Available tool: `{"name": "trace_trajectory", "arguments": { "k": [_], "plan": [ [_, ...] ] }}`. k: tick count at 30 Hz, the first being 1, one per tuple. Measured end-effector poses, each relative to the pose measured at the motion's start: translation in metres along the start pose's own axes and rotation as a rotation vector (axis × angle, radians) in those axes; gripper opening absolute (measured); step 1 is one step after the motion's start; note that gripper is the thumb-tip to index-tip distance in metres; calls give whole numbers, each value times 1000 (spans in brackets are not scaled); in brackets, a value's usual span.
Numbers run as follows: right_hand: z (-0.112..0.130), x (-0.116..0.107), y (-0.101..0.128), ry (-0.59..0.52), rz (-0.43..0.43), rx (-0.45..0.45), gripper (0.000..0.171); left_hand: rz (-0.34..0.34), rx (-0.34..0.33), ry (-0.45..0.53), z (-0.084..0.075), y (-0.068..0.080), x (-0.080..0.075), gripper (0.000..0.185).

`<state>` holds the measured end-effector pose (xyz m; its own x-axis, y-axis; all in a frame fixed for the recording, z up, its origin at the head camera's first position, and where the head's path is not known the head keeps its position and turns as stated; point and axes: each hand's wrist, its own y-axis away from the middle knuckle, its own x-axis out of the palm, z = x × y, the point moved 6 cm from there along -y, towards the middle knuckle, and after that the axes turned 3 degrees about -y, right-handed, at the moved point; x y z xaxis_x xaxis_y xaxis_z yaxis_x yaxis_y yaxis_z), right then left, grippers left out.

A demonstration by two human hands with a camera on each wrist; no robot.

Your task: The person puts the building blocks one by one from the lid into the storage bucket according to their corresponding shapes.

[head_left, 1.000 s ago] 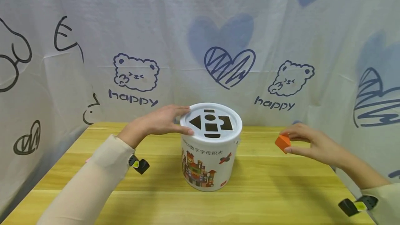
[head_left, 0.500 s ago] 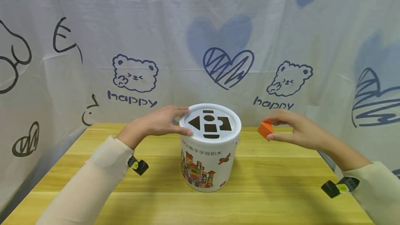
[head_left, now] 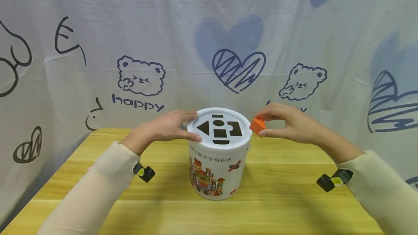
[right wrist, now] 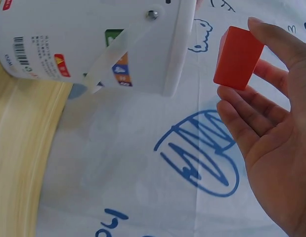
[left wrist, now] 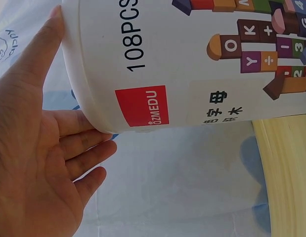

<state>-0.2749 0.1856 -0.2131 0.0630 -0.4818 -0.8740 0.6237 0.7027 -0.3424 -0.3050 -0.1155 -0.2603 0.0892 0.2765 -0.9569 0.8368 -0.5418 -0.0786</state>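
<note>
- Yellow wood made up the table (head_left: pixel 281 191), its planks running side to side with pale grain lines, and it carried a white bucket (head_left: pixel 219 169) near its middle.
- White cloth (head_left: pixel 209 39) hung behind and to both sides of the table, printed with blue hearts, line-drawn bears and the word "happy".
- The bucket stood upright, its wall printed with coloured building blocks; its white lid (head_left: pixel 219 128) had dark cut-outs shaped as a triangle, a circle, squares and a half-round.
- The left hand (head_left: pixel 166 126) rested on the left edge of the lid with fingers nearly straight, thumb at the rim, gripping nothing; the left wrist view showed its palm open beside the bucket wall.
- The right hand (head_left: pixel 287 122) pinched an orange block (head_left: pixel 258 125) between thumb and fingers, held in the air just beside the lid's right rim.
- Whether the block touched the rim was hard to tell from the head view; the right wrist view showed a gap between block (right wrist: pixel 238 58) and bucket (right wrist: pixel 93 44).
- Cream sleeves covered both forearms, each with a small black device at the wrist.
</note>
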Motion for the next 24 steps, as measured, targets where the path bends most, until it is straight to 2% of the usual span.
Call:
{"name": "trace_trajectory", "arguments": {
  "k": [5,12,20,24],
  "plan": [
    [6,2,-17,-18,25,-14,43,1,-5,3,0,0,-1,102],
    [15,7,-39,-26,75,24,50,4,-5,1,1,0,-1,101],
    [27,22,-66,-108,119,19,54,17,-16,3,0,1,-3,104],
    [30,30,-78,-116,130,27,56,17,-14,-2,-1,-1,-3,104]
  ]
}}
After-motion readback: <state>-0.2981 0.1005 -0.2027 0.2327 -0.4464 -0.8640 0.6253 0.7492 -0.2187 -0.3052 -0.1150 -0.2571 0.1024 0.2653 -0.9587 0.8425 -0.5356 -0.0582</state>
